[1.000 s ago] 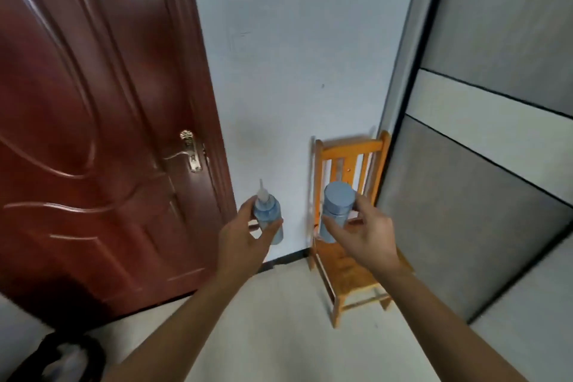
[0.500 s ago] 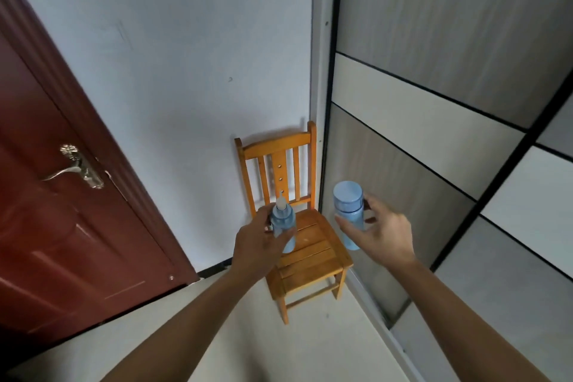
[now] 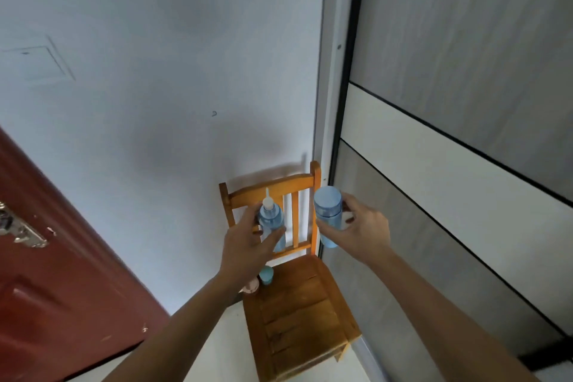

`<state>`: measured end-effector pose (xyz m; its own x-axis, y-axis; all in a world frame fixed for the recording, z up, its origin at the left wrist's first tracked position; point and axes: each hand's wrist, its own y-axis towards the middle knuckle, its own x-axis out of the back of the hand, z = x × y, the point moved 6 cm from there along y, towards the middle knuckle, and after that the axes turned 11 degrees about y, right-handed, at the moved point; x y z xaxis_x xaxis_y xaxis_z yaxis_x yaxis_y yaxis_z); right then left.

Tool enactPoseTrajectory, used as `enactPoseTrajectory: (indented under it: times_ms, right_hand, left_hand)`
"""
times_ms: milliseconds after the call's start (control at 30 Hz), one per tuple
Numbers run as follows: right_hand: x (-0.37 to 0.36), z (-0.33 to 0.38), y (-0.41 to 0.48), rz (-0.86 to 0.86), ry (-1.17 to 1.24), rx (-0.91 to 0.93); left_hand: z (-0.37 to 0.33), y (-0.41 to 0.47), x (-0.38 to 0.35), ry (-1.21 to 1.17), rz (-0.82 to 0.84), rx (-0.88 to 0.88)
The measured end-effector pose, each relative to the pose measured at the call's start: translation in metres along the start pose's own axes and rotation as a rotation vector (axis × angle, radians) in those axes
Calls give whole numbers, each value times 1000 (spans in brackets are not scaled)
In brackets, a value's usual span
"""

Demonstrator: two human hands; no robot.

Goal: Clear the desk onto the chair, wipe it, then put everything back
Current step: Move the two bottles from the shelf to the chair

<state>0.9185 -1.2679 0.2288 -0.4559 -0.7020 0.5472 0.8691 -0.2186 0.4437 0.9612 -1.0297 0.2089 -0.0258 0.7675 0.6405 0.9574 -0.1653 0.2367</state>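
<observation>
Wooden chair seat mostly bare; left hand grips nozzle bottle, right hand capped bottle.

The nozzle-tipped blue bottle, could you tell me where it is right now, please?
In the head view, the nozzle-tipped blue bottle is upright in the left hand, in front of the chair backrest.

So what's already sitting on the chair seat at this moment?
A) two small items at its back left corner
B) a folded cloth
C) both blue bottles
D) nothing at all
A: a small blue item and a pinkish one rest at the chair seat's corner; both bottles are in hand.
</observation>
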Motion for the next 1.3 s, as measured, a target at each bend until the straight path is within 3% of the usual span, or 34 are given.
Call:
enactPoseTrajectory:
  times_ms: [367,800,1067,1300]
  right_hand:
    - [-111,-172,93,236,126,-101]
    - [-280,-345,33,436,272,-271]
    - [-362,-387,0,558,248,-382]
    - [-387,-382,-6,617,191,-360]
  left_hand:
    - [97,78,-131,76,-43,290]
    - [277,66,-283,133,104,542]
    - [364,71,-334,192,131,582]
    - [397,81,-351,255,143,546]
